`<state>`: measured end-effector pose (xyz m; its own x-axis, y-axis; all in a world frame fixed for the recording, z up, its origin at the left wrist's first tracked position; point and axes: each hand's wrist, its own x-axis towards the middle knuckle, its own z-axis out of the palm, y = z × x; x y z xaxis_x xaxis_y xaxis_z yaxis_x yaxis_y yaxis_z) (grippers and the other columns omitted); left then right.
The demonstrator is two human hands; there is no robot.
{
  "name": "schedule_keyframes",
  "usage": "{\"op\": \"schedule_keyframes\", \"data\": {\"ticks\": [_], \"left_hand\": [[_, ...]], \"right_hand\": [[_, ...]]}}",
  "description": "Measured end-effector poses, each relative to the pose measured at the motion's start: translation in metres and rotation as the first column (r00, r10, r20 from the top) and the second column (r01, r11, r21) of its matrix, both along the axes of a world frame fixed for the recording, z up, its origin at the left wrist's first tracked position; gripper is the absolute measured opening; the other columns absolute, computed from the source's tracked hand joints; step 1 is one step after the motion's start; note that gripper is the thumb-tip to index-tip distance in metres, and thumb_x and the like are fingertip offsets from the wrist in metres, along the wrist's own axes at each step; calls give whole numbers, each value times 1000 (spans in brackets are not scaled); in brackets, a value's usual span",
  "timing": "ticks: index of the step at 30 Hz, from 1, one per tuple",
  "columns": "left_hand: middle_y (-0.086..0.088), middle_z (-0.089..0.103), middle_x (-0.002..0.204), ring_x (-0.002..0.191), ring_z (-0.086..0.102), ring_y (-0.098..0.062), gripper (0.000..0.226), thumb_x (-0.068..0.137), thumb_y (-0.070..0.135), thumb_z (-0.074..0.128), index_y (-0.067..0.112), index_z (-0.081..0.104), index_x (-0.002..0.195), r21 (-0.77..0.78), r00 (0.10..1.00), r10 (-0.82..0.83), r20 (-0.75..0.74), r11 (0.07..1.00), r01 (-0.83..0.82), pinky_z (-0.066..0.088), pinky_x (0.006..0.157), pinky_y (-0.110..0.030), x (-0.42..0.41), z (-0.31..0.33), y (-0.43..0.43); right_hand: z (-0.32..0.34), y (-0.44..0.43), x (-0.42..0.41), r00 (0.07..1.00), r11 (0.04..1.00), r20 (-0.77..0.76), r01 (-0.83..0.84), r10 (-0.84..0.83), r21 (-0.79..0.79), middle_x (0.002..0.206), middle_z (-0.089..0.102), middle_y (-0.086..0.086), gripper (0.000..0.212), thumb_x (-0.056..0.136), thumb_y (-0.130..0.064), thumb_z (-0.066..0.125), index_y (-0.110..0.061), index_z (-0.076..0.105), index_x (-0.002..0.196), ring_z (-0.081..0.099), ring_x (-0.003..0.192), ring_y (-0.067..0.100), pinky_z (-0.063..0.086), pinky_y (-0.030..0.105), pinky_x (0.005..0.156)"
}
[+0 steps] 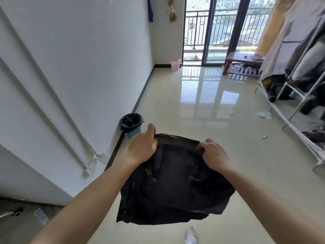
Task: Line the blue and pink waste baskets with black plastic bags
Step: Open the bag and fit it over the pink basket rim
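Both my bare forearms reach forward and slightly inward, wrists level. My left hand [143, 147] has its back up, thumb raised and fingers [154, 142] curled closed in a pinch. Just across from them, my right hand [213, 152] clenches too, knuckles up.

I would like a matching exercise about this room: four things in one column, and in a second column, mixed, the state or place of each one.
Things:
1. blue waste basket
2. pink waste basket
3. black plastic bag
4. crumpled white paper

States or places:
A. held at its top edge by the left hand and the right hand
B. far corner by the balcony door, no liner seen
C. lying on the floor near the clothes rack
D. by the left wall, already lined in black

Pairs: 1-D, 2-B, 3-A, 4-C
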<state>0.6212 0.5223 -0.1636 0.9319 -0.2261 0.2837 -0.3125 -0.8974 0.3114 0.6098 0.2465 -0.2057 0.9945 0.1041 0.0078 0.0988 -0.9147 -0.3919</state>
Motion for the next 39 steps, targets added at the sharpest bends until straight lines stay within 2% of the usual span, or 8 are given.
{"op": "schedule_keyframes", "data": {"ticks": [2, 5, 8, 11, 16, 25, 32, 39], "left_hand": [[-3, 56, 82, 59, 55, -31, 15, 88, 16, 52, 19, 38, 95, 90, 997, -73, 20, 993, 71, 48, 54, -43, 62, -7, -21], [-6, 50, 87, 55, 52, -34, 7, 86, 10, 52, 14, 51, 92, 285, 988, -150, 37, 949, 134, 47, 48, -39, 163, -14, -51], [-4, 47, 91, 60, 55, -27, 13, 88, 25, 57, 14, 58, 94, 364, 987, -157, 16, 921, 141, 41, 48, -31, 255, -7, -63], [-4, 45, 102, 77, 56, -23, 49, 79, 50, 66, 17, 53, 114, 393, 993, -112, -24, 913, 113, 48, 57, -31, 346, 2, -56], [-4, 37, 114, 89, 54, -23, 69, 73, 56, 69, 22, 41, 127, 330, 992, 35, -124, 944, 8, 53, 77, -36, 477, -4, -23], [-1, 47, 109, 73, 57, -18, 36, 84, 32, 64, 17, 51, 114, 118, 992, -20, -126, 992, 36, 53, 61, -33, 744, -39, 8], [-2, 50, 112, 81, 57, -20, 43, 87, 32, 59, 18, 46, 125, 149, 988, -147, -47, 977, 153, 45, 61, -29, 985, 4, -26], [-10, 45, 119, 105, 47, -28, 61, 79, 38, 65, 14, 49, 133, 397, 986, -169, -8, 904, 158, 41, 89, -42, 1197, -32, -115]], "right_hand": [[-11, -14, 53, 995, 994, -18, 102, -102, 32, 116, 54, 8, 35, 91, -6, 43, -12, 67, 116, 60, 103, 32, 47, 35, 90], [-20, -35, 142, 989, 991, 69, 134, -133, -11, 113, 48, 8, 32, 95, -35, 53, -8, 59, 112, 60, 94, 32, 47, 35, 77], [-11, -49, 232, 998, 988, 47, 56, -50, -145, 115, 41, 4, 65, 75, -58, 67, -15, 48, 121, 54, 102, 28, 49, 39, 79], [3, -54, 328, 999, 981, -38, -45, 39, -190, 125, 40, 4, 97, 60, -66, 70, -20, 35, 137, 50, 111, 29, 48, 42, 90], [8, -39, 481, 979, 960, -102, -192, 174, -205, 128, 41, 5, 105, 66, -58, 71, -27, 17, 151, 54, 112, 31, 46, 40, 87], [-11, -5, 766, 975, 973, -55, -218, 214, -80, 124, 57, 3, 60, 86, -24, 52, -25, 40, 144, 60, 107, 31, 46, 35, 77], [11, -45, 952, 998, 992, -12, -58, 57, -109, 124, 52, 5, 69, 85, -24, 51, -27, 25, 149, 61, 103, 35, 43, 36, 73], [-18, -125, 1155, 997, 984, -79, 10, -25, -178, 122, 53, 4, 77, 83, -30, 59, -29, 23, 150, 61, 104, 29, 49, 36, 77]]}}
